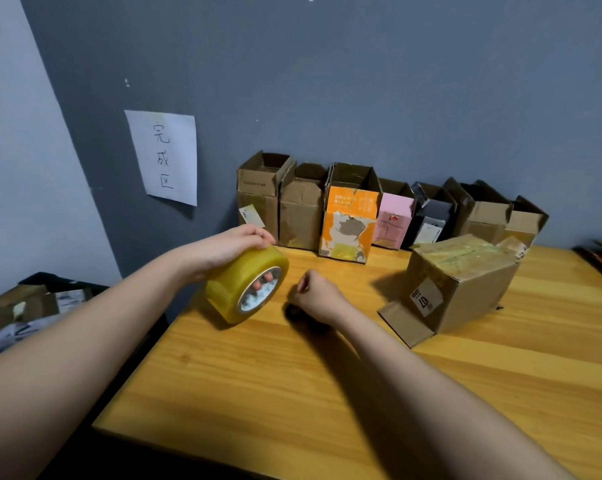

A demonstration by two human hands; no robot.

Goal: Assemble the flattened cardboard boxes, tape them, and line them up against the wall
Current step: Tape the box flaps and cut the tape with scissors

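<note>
My left hand (230, 249) grips a thick roll of yellowish clear tape (239, 289) just above the wooden table (327, 393), fingers curled through its core. My right hand (313, 294) hovers right of the roll with its fingers curled; whether it pinches a tape end I cannot tell. An assembled brown box (459, 282) with tape across its top lies on its side at the right, one flap spread on the table. Several assembled boxes stand in a row against the grey wall, among them a brown one (258, 195), an orange one (350, 220) and a pink one (393, 220).
A paper sign (164, 155) with handwritten characters hangs on the wall at the left. Flattened cardboard and papers (33, 306) are piled on a lower surface left of the table. Dark flat items (601, 258) lie at the table's far right edge.
</note>
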